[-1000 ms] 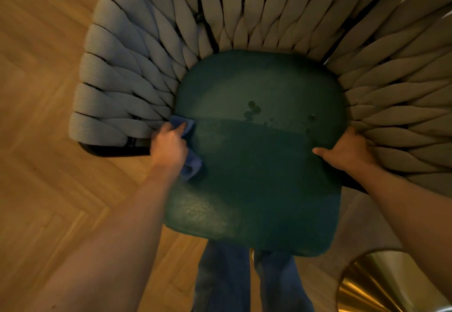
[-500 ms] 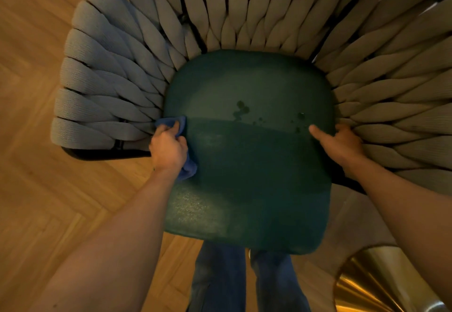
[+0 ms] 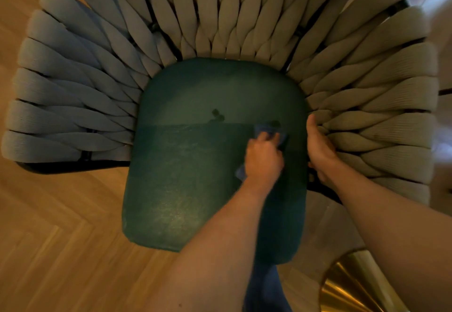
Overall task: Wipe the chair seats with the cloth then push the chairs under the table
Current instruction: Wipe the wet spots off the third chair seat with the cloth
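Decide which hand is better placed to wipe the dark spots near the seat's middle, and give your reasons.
The left hand: it already grips the blue cloth on the green seat, close to the dark spots. The right hand rests empty at the seat's edge.

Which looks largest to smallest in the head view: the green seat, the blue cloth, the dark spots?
1. Seat
2. Cloth, though the left hand hides much of it
3. Dark spots
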Demonstrator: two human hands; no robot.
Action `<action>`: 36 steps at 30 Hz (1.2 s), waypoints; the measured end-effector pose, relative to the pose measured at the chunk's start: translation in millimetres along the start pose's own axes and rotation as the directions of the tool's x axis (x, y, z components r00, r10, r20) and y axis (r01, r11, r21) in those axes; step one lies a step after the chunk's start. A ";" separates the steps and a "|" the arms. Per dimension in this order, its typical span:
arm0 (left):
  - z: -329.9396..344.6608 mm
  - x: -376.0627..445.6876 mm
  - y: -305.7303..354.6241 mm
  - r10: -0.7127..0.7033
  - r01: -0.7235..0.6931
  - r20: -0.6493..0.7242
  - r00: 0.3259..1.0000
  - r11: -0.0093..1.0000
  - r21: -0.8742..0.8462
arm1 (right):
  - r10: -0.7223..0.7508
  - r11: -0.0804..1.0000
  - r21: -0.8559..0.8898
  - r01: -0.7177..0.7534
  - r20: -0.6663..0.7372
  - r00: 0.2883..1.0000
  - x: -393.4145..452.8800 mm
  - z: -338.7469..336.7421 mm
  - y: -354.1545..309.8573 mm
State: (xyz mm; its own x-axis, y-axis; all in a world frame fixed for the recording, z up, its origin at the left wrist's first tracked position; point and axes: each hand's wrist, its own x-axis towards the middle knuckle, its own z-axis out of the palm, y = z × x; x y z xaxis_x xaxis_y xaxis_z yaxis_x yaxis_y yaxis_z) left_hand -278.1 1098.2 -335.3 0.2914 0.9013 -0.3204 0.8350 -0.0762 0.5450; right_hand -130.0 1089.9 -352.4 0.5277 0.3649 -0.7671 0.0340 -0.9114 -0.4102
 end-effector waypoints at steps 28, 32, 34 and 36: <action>-87.3 34.3 -111.1 0.007 -0.003 -0.010 1.000 0.911 0.412 | -0.176 0.845 -0.524 0.108 -0.082 0.981 -15.9 13.9 -27.3; -122.2 38.5 -157.5 -0.085 0.104 -0.064 0.994 0.895 0.434 | -0.228 0.786 -0.599 0.151 -0.054 0.972 -12.4 12.8 -37.1; -139.7 39.6 -179.1 -0.107 0.140 -0.101 0.989 0.892 0.429 | -0.250 0.758 -0.628 0.176 -0.031 0.968 -11.6 12.2 -44.9; -156.3 40.8 -198.0 -0.129 0.177 -0.142 0.981 0.895 0.410 | -0.243 0.735 -0.655 0.177 -0.011 0.970 -10.7 11.9 -53.0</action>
State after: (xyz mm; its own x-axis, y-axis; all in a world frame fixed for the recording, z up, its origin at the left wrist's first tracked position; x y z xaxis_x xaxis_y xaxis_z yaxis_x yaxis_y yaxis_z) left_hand -504.5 1216.7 -335.2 0.1117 0.9549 -0.2750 0.9901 -0.0831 0.1135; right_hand -147.5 1136.6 -328.4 0.5132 0.5735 -0.6386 0.6741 -0.7298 -0.1137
